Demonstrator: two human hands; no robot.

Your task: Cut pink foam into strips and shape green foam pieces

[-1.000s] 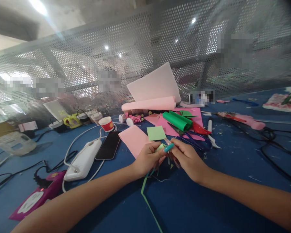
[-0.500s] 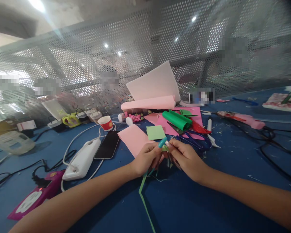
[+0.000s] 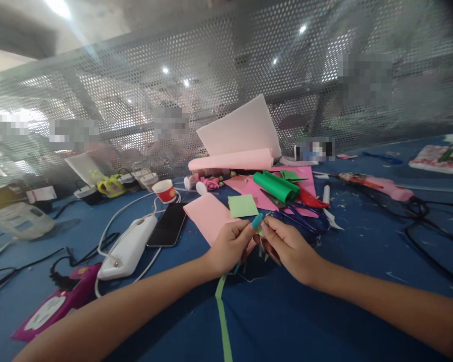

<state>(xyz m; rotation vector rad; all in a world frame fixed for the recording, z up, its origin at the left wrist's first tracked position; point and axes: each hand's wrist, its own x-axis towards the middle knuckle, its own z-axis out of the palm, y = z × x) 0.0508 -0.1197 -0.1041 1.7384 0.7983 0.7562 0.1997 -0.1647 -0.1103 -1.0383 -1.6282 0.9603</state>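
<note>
My left hand (image 3: 229, 246) and my right hand (image 3: 289, 246) meet fingertip to fingertip over the blue table (image 3: 324, 322). Both are closed in a pinch on a small teal-tipped tool (image 3: 257, 220) and a light green paper strip (image 3: 222, 318) that trails from the hands toward me. Small green bits hang below the fingers. Just beyond the hands lie a light green paper square (image 3: 243, 205) and a pink sheet (image 3: 209, 214).
A green paper roll (image 3: 276, 186), blue scissors (image 3: 305, 219), red scissors (image 3: 310, 198) and magenta sheets lie behind. A phone (image 3: 168, 224), white power bank (image 3: 128, 247), red cup (image 3: 165, 191) and cables sit left. A glue gun (image 3: 377, 185) and black cords are right. Perforated metal screen at the back.
The teal tip has tilted more upright between my fingers, and the green strip has swung to run straight toward me. My hands stay in the same place.
</note>
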